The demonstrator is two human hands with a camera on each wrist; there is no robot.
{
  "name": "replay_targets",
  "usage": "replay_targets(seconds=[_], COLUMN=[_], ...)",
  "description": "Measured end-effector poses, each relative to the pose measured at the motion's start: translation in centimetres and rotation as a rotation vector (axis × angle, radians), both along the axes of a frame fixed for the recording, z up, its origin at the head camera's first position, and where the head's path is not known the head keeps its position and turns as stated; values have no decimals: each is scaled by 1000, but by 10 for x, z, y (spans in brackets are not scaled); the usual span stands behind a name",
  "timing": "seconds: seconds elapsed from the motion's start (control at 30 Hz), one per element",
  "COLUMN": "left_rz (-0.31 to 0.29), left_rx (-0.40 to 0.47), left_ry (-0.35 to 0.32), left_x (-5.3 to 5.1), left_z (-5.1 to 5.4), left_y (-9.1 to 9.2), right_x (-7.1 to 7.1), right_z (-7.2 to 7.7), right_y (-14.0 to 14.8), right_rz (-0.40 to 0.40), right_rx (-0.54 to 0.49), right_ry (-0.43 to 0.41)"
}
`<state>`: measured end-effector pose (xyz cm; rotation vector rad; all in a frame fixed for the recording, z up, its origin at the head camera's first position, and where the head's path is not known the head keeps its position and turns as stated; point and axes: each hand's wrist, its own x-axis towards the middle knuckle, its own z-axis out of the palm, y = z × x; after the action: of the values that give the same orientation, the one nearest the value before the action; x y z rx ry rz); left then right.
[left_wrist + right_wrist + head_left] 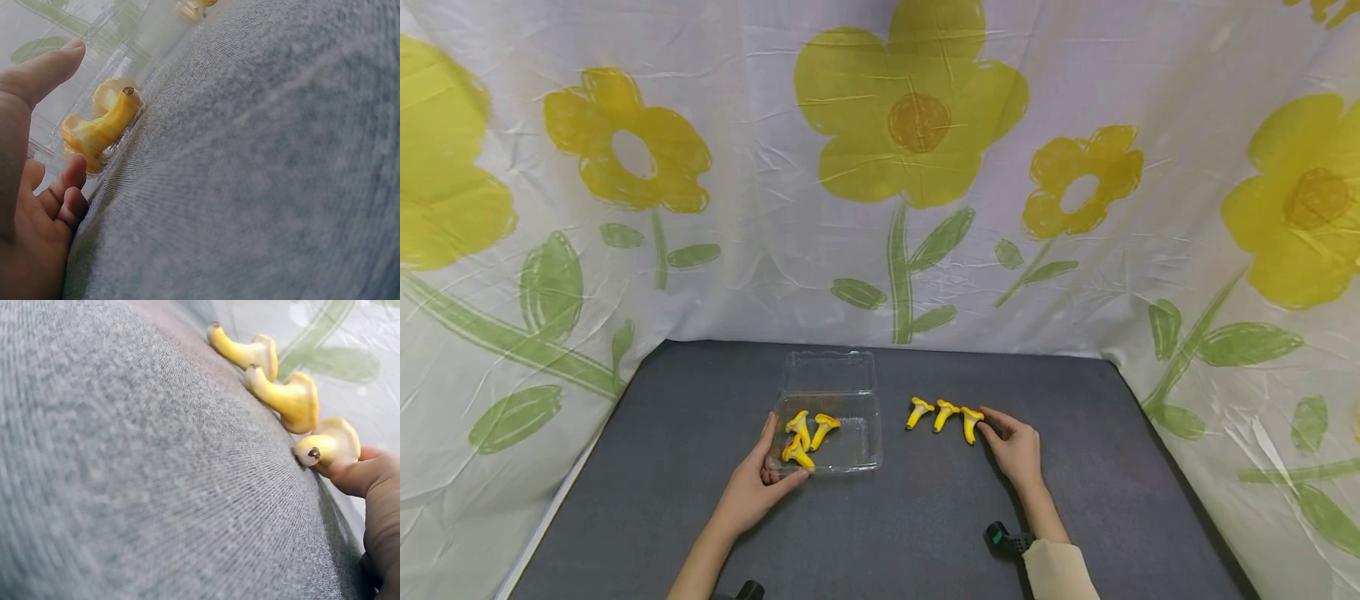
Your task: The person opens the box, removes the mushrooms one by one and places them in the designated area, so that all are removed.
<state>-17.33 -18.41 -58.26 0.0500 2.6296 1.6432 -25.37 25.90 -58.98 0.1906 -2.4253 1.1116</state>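
Note:
A clear plastic clamshell box (pixel 857 437) lies with its lid (pixel 829 372) folded back on the dark table. Inside its left half are three yellow mushrooms (pixel 823 431) with flared caps. My left hand (pixel 752 492) holds the box's front left corner, thumb along the front and fingers at the left side. Right of the box, a mushroom (pixel 919 412), a second mushroom (pixel 945 415) and a third mushroom (pixel 971 424) form a row. My right hand (pixel 1019 450) pinches the rightmost one by its cap between thumb and fingers; its dark-tipped stem shows in the right wrist view.
The dark grey tabletop (pixel 895 533) runs back to a white curtain (pixel 760 250) printed with yellow flowers. More of this curtain stands along both sides. A black wrist device (pixel 1006 540) sits on the right wrist, below a cream sleeve (pixel 1060 571).

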Motion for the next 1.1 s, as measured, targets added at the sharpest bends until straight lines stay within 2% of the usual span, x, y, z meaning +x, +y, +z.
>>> replay_targets(seconds=[0.37, 0.6, 0.87, 1.0, 1.1], left_rz=[2, -5, -7, -7, -3], left_rx=[-21, -7, -4, 14, 21], left_ry=[11, 14, 23, 22, 25], left_x=[1, 1, 2, 3, 0], left_z=[1, 0, -2, -3, -2], left_y=[-2, -1, -1, -2, 0], right_x=[2, 5, 11, 13, 10], right_z=[7, 12, 27, 35, 41], right_y=[2, 5, -9, -30, -46], right_rz=[7, -31, -61, -45, -14], right_rx=[-41, -108, -174, -192, -195], right_ry=[-121, -214, -212, -189, -157])
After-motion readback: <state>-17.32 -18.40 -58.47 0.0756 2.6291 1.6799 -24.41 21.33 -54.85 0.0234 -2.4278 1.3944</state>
